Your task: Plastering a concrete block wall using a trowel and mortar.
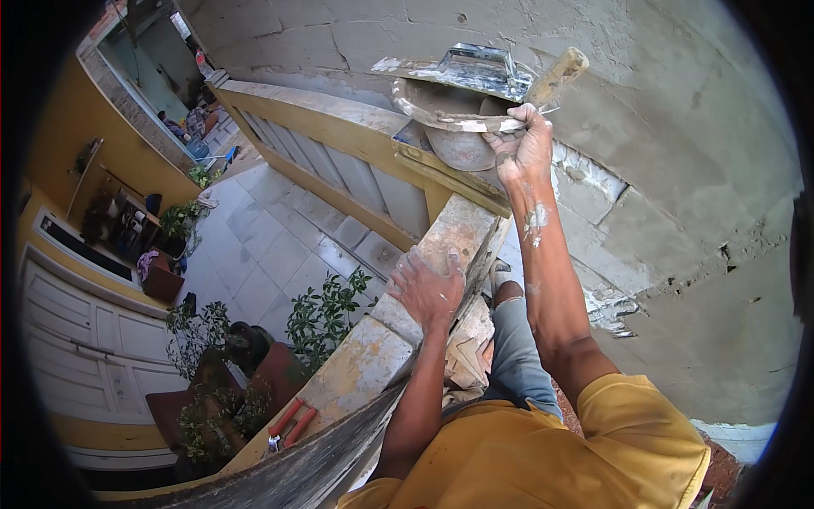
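My right hand (521,140) is closed on the rim of a grey plaster-crusted bucket (454,148) at the top of the view, on the corner of the yellow railing wall. A metal trowel (458,66) with a strap-like handle lies across the bucket, beside a plaster-smeared wooden handle (560,72). My left hand (424,288) lies with spread fingers on the weathered top of the low wall (373,356), below the bucket. A red-handled tool (295,422) lies farther down that ledge, toward the lower left.
Patchy grey plastered wall (678,144) fills the right. The yellow railing wall (322,127) runs back leftward above a tiled yard (254,229) with plants (326,314) and a white door (85,339). A person (174,125) is at the far doorway. Broken tiles (466,356) lie beside my legs.
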### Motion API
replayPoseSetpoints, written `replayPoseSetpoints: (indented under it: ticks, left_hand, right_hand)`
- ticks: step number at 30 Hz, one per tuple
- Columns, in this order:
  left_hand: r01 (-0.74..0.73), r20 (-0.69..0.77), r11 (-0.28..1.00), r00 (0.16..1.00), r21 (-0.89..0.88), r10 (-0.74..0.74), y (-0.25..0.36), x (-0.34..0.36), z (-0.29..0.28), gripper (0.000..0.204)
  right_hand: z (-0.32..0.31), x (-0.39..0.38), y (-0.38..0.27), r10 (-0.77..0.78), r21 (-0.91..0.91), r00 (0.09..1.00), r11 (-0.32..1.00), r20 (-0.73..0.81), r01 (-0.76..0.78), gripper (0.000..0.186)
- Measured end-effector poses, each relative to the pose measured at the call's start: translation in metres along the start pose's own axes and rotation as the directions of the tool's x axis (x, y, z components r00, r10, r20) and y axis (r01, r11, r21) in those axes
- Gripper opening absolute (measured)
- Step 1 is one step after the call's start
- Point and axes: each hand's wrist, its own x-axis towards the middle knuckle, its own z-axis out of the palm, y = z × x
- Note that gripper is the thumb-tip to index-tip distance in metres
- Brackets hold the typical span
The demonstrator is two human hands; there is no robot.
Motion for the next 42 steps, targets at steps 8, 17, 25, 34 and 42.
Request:
replayPoseSetpoints:
  ticks: [8, 17, 25, 34, 42]
  left_hand:
    - [0.007, -0.034, 1.000, 0.999, 0.007, -0.007, -0.002, 0.002, 0.002, 0.088]
    - [0.022, -0.018, 1.000, 1.000, 0.021, -0.022, -0.009, 0.001, 0.007, 0.089]
    - [-0.018, -0.005, 1.000, 1.000, 0.023, 0.018, -0.002, 0.005, 0.005, 0.082]
    - [0.059, -0.032, 0.814, 0.995, -0.578, -0.095, 0.000, 0.033, 0.010, 0.067]
    - [0.290, 0.282, -0.045, 0.950, -0.956, 0.132, 0.109, 0.145, -0.109, 0.106]
  right_hand:
    - [0.026, 0.010, 0.034, -0.038, 0.196, 0.999, 0.980, -0.012, 0.040, 0.022]
    - [0.002, -0.006, 0.010, 0.067, -0.039, 0.992, 0.997, 0.104, -0.063, 0.021]
    - [-0.105, 0.041, 0.013, -0.454, -0.792, 0.860, 0.424, 0.234, 0.440, 0.037]
    - [-0.119, 0.074, 0.023, -0.123, -0.781, 0.856, -0.490, 0.502, 0.388, 0.043]
    - [-0.130, 0.084, 0.037, -0.115, -0.756, 0.825, -0.485, 0.553, 0.439, 0.042]
